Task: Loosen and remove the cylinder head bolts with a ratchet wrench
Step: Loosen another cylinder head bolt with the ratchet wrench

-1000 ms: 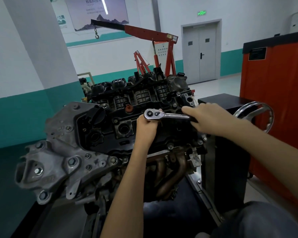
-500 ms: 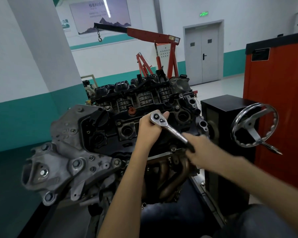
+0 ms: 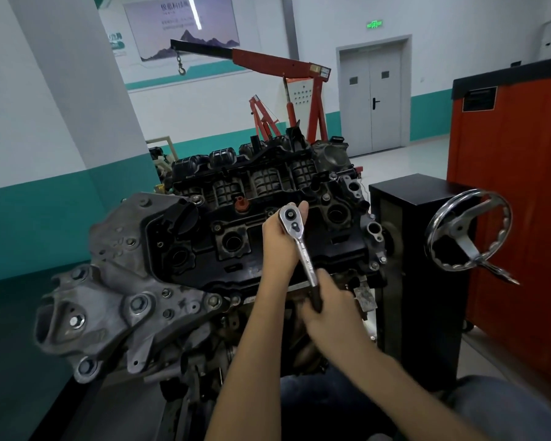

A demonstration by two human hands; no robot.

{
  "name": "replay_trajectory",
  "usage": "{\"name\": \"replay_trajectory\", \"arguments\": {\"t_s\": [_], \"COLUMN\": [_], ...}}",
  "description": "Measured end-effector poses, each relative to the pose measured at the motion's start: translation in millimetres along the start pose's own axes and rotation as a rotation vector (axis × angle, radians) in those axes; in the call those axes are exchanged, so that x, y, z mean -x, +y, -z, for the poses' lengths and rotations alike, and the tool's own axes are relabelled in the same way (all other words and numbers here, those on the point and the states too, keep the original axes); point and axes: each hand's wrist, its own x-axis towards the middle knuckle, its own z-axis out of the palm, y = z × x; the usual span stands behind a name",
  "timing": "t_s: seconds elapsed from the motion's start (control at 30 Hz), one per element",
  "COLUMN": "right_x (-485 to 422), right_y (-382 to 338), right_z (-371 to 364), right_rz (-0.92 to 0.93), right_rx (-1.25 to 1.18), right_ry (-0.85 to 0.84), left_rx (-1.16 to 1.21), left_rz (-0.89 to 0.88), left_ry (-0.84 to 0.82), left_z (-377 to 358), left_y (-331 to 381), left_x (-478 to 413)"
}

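An engine with a black cylinder head cover (image 3: 236, 243) sits on a stand in front of me. A chrome ratchet wrench (image 3: 301, 249) stands on the cover near its middle, its head at the top and its handle pointing down toward me. My left hand (image 3: 280, 240) wraps around the ratchet head and steadies it over a bolt that the hand hides. My right hand (image 3: 328, 310) grips the black end of the handle, low over the exhaust manifold. Small bolts (image 3: 324, 197) dot the cover's rim.
A chrome handwheel (image 3: 469, 230) on the black stand column (image 3: 417, 249) sits right of the engine. An orange cabinet (image 3: 516, 192) stands far right. A red engine crane (image 3: 283, 78) is behind. A grey pillar and teal wall lie left.
My right hand has swung the ratchet handle from pointing right, level across the cover, down toward me. My left hand stayed on the ratchet head.
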Motion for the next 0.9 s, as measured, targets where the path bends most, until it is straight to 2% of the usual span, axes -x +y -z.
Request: {"name": "replay_trajectory", "arguments": {"t_s": [0.07, 0.13, 0.23, 0.3, 0.37, 0.4, 0.5, 0.6, 0.73, 0.8, 0.9], "right_x": [0, -6, -31, -61, -87, -93, -75, -27, 2, 1, -14], "right_y": [-5, -1, 13, 12, 3, -1, 3, 13, -1, -4, 9], "right_z": [-12, 5, 65, 107, 131, 133, 112, 65, -8, -16, 25], "right_rz": [-0.022, -0.001, 0.084, 0.188, 0.333, 0.392, 0.356, 0.15, 0.039, 0.028, 0.083], "right_rx": [-0.055, 0.034, 0.297, 0.588, 0.872, 0.925, 0.816, 0.416, 0.038, 0.018, 0.167], "right_ry": [-0.036, -0.084, -0.189, -0.236, -0.211, -0.189, -0.132, -0.063, 0.016, -0.004, -0.104], "left_rx": [0.045, -0.042, -0.136, -0.185, -0.205, -0.195, -0.098, -0.077, -0.068, -0.028, -0.143], "left_rz": [0.041, 0.012, 0.012, -0.006, -0.002, 0.001, 0.035, 0.034, 0.093, 0.124, 0.045], "left_ry": [0.009, -0.045, -0.134, -0.184, -0.219, -0.218, -0.125, -0.064, 0.01, 0.003, -0.064], "left_z": [2, 5, 10, 11, 14, 16, 18, 10, 4, 8, 12], "left_y": [1, 0, 0, 3, 6, 6, 3, 3, 4, 4, 2], "left_x": [0, -1, -4, -7, -10, -10, -3, 5, 2, 0, -3]}}
